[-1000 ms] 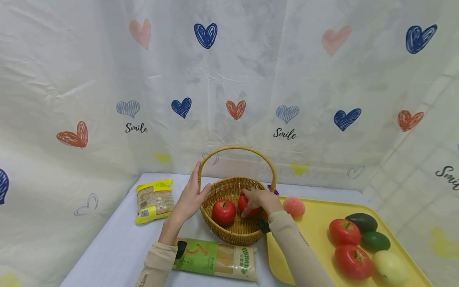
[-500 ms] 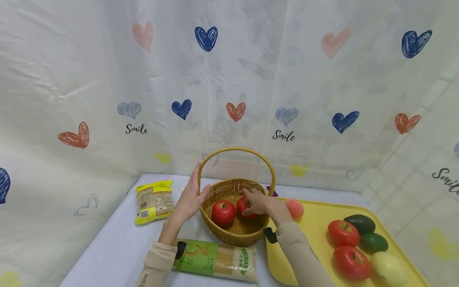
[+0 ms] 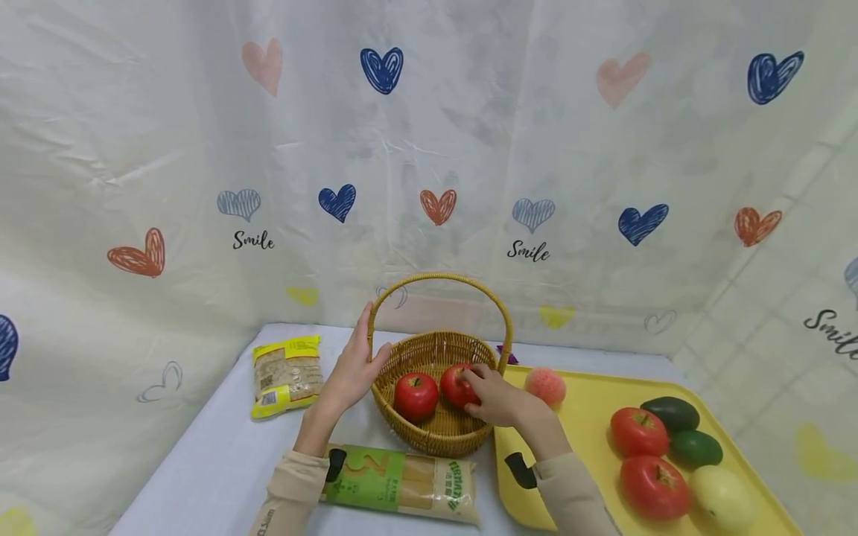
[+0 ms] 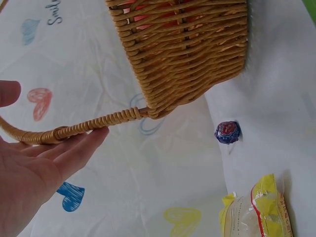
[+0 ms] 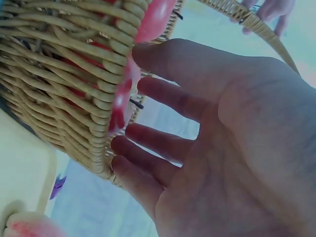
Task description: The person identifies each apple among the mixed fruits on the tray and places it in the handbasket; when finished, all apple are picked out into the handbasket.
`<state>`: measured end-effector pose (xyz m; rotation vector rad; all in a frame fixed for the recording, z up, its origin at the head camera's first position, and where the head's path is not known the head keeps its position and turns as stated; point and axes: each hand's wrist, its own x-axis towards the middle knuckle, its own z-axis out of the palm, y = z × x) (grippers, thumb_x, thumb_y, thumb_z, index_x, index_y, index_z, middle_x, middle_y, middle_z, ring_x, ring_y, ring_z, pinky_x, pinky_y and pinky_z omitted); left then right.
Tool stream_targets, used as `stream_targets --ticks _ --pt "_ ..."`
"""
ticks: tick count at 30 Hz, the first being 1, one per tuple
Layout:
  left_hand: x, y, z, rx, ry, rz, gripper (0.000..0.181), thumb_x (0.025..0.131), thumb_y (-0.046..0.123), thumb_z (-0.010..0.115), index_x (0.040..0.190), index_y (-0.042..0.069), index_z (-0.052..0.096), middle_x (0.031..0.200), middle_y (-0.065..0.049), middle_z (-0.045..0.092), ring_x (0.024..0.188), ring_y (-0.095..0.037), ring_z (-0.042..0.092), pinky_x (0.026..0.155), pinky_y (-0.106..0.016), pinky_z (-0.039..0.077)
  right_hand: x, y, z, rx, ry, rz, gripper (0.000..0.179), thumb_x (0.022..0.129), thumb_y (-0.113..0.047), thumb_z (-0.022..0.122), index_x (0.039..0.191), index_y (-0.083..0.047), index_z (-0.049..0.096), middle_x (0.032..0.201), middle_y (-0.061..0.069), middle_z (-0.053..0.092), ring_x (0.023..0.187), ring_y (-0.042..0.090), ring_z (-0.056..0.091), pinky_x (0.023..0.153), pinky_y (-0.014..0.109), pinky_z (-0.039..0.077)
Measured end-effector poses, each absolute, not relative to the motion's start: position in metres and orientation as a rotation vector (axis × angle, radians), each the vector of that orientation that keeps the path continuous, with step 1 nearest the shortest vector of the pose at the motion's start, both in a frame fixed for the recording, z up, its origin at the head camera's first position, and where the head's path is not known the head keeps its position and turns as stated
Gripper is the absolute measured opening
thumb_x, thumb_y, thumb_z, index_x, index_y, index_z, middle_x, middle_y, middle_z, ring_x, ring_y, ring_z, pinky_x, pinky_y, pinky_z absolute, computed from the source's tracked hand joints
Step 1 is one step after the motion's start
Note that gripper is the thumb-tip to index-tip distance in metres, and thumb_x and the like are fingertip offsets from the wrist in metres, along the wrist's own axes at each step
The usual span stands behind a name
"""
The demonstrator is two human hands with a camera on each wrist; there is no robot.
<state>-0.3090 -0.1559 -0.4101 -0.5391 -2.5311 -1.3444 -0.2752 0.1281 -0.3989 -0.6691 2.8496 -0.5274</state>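
Observation:
A wicker basket with a tall arched handle stands on the white table. Inside it sit two red apples side by side, the left one fully visible and the right one partly covered by fingers. My left hand rests straight fingers against the handle's left side; in the left wrist view the same handle lies along those fingers. My right hand reaches over the basket's right rim, fingertips near the right apple. The right wrist view shows its fingers spread and loosely bent at the rim.
A pasta packet lies in front of the basket, and a yellow bag to its left. At right, a yellow tray bears a peach, tomatoes, avocados and a pale yellow fruit. A wrapped lollipop lies behind.
My right hand has loosened from around the right apple and drawn back toward the basket's right rim, uncovering more of the apple. The left hand stays at the handle.

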Motion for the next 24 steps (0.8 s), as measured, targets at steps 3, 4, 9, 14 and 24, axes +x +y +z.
stream_targets --ticks 3,4,9,14,24 --pt "-0.309 -0.156 -0.41 -0.539 -2.535 -1.352 0.086 0.107 0.034 0.054 0.166 0.024 -0.006 0.175 -0.009 0.005 0.16 -0.037 0.017 0.125 -0.062 0.026 -0.268 0.133 -0.403 -0.675 2.863 -0.561 0.048 0.099 -0.015 0.067 0.142 0.0 0.052 0.15 0.031 0.042 0.137 0.05 0.044 0.111 0.064 0.043" --pt "-0.309 -0.156 -0.41 -0.537 -2.537 -1.354 0.086 0.107 0.034 0.054 0.166 0.023 -0.006 0.175 -0.009 0.005 0.16 -0.036 0.017 0.125 -0.061 0.026 -0.266 0.135 -0.404 -0.68 2.868 -0.57 0.049 0.099 -0.015 0.067 0.143 0.0 0.052 0.149 0.031 0.043 0.137 0.05 0.045 0.111 0.064 0.043" --pt "-0.309 -0.156 -0.409 -0.539 -2.535 -1.338 0.086 0.107 0.038 0.053 0.167 0.02 -0.006 0.175 -0.008 0.004 0.16 -0.035 0.016 0.126 -0.061 0.025 -0.258 0.142 -0.408 -0.716 2.908 -0.634 0.053 0.097 -0.017 0.07 0.144 -0.002 0.051 0.143 0.028 0.049 0.132 0.047 0.049 0.11 0.062 0.044" --pt "-0.311 -0.153 -0.406 -0.563 -2.526 -1.352 0.085 0.107 0.041 0.052 0.167 0.02 -0.006 0.175 -0.007 0.002 0.161 -0.033 0.013 0.127 -0.06 0.023 -0.251 0.147 -0.41 -0.708 2.948 -0.655 0.054 0.098 -0.022 0.07 0.145 -0.004 0.051 0.141 0.023 0.054 0.129 0.043 0.053 0.11 0.06 0.046" --pt "-0.309 -0.156 -0.406 -0.528 -2.553 -1.335 0.085 0.107 0.041 0.052 0.166 0.022 -0.007 0.175 -0.007 0.003 0.161 -0.033 0.014 0.127 -0.058 0.023 -0.234 0.157 -0.403 -0.661 2.953 -0.744 0.062 0.097 -0.023 0.071 0.149 -0.002 0.046 0.147 0.025 0.049 0.136 0.048 0.046 0.109 0.063 0.045"
